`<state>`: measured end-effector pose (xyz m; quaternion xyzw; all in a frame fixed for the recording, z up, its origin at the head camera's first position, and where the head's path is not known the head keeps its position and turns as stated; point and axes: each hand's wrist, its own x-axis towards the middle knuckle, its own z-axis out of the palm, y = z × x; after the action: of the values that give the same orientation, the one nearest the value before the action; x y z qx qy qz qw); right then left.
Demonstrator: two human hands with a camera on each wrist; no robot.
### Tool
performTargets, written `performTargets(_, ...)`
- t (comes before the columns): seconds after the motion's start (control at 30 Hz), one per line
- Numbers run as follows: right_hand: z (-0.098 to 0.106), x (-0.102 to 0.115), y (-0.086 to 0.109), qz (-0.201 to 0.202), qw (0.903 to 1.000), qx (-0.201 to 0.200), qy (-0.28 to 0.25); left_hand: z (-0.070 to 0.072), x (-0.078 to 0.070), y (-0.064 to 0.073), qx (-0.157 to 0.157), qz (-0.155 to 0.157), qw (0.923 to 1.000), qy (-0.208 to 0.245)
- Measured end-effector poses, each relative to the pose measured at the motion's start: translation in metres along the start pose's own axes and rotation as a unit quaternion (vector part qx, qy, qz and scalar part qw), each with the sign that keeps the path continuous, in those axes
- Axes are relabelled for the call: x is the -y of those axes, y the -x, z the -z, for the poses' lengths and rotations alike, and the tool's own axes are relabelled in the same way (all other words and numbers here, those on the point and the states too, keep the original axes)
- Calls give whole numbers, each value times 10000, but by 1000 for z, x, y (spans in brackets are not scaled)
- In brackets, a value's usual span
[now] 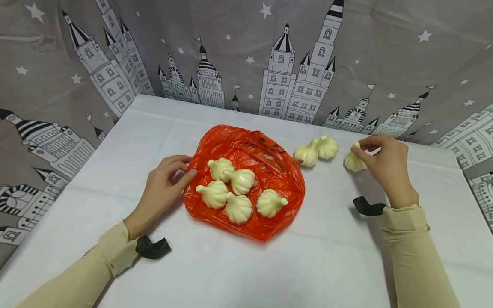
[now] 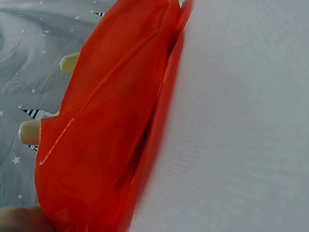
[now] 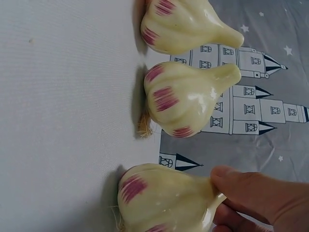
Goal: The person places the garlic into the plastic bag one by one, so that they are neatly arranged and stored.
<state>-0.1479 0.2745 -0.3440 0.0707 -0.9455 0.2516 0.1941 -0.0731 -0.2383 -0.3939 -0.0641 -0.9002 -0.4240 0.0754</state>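
A red plastic bag [image 1: 283,171] lies spread on the white table, with several garlic bulbs [image 1: 239,182] resting on it. My left hand [image 1: 163,182] pinches the bag's left edge between thumb and fingers; in the left wrist view the red film [image 2: 106,111] fills the middle and two pale stems [image 2: 30,132] poke past its rim. Off to the right, my right hand [image 1: 385,164] pinches a garlic bulb [image 1: 353,161] by its stem. The right wrist view shows purple streaks on this held bulb [image 3: 164,198], its base close over the table.
Two more garlic bulbs [image 1: 306,153] sit side by side between the bag and my right hand. The white table [image 1: 246,273] ends at the back against a grey curtain [image 1: 239,25] printed with castles and stars. A black wrist mount [image 1: 154,248] juts from each sleeve.
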Motion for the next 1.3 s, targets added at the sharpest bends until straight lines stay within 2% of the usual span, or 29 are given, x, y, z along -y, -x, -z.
performTargets(0.2,4,3,-1,-54,10000,43,46,0,-2,0,-14,10,10000,0)
performTargets(0.3,10,8,-2,-101,9999,-113,-4,0,-2,0,-9,14,10000,6)
performTargets(0.5,21,31,-4,6,9980,-608,-200,0,-2,0,-20,-3,10000,-29)
performTargets(0.73,26,59,-7,309,9942,-837,-602,0,-1,0,-42,14,10000,11)
performTargets(0.97,23,78,-10,446,9921,-804,-854,1,1,0,-17,64,10000,51)
performTargets(1.3,7,104,-20,708,9919,-407,-968,0,1,0,-41,-15,10000,85)
